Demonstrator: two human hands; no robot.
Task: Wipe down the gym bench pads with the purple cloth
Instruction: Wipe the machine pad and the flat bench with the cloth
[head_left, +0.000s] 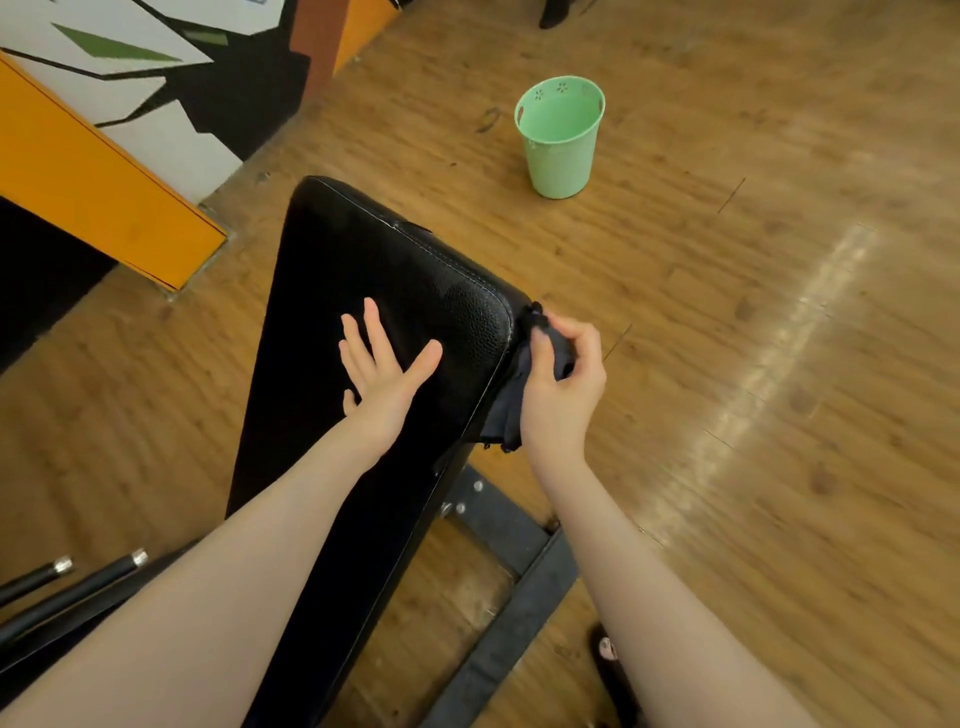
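Observation:
A long black padded gym bench pad (363, 260) runs from the lower left up to the middle of the view. My left hand (382, 366) lies flat on the pad's top with its fingers spread. My right hand (563, 384) grips the dark purple cloth (506, 415) and holds it against the pad's right side edge, near the rounded far corner. Part of the cloth hangs below my hand, and part is hidden inside my fist.
A light green plastic bucket (561, 140) stands on the wooden floor (753, 312) beyond the bench. The bench's black metal frame (519, 597) lies under the pad at lower right. Two black bars (78, 577) sit at lower left. An orange and white wall panel (104, 171) stands at left.

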